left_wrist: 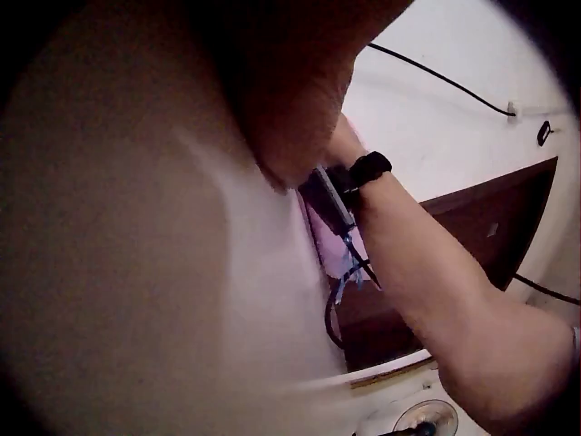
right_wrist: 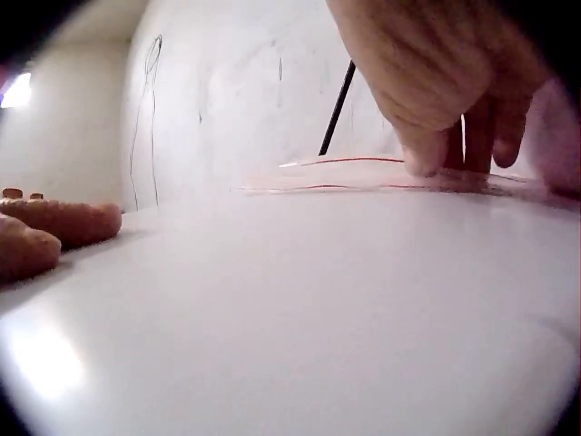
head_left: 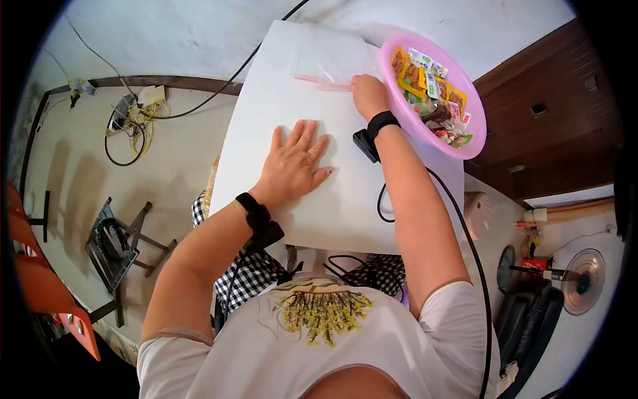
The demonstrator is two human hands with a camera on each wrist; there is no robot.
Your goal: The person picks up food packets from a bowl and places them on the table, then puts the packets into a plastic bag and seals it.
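Note:
My left hand (head_left: 290, 165) lies flat on the white table (head_left: 266, 219), fingers spread, holding nothing. At the table's far side lies a clear plastic zip bag (head_left: 329, 56) with a red strip along its near edge. My right hand (head_left: 369, 96) pinches this red-striped edge near its right corner, beside the basin. In the right wrist view the thumb (right_wrist: 423, 154) sits at the bag's edge (right_wrist: 363, 186) and the other fingers point down behind it. Two red lines show there, one slightly above the other.
A pink basin (head_left: 392, 86) full of small snack packets (head_left: 432, 93) stands at the table's right, close to my right hand. A black cable (head_left: 475, 266) runs along my right arm. Dark wooden cabinets (head_left: 531, 100) stand to the right, and a folding stool (head_left: 123, 243) is on the floor at left.

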